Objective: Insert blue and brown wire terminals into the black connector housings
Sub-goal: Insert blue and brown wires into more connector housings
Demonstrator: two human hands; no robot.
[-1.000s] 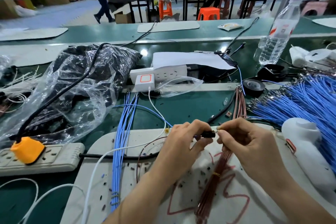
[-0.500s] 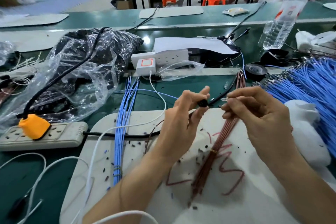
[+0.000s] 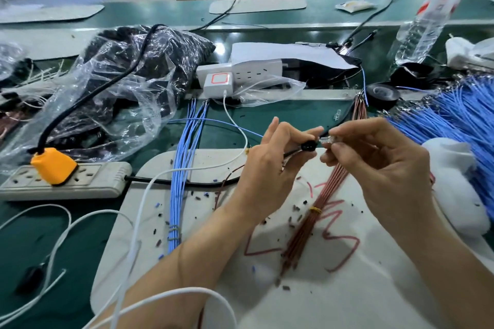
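My left hand [image 3: 270,165] pinches the housing [image 3: 307,146]. My right hand [image 3: 374,165] pinches what looks like a terminal [image 3: 328,139] just right of the housing, not yet seated. Pushed in tilted, I think it would bend or miss its cavity. My fingers hide its wire, so I can't tell the colour.
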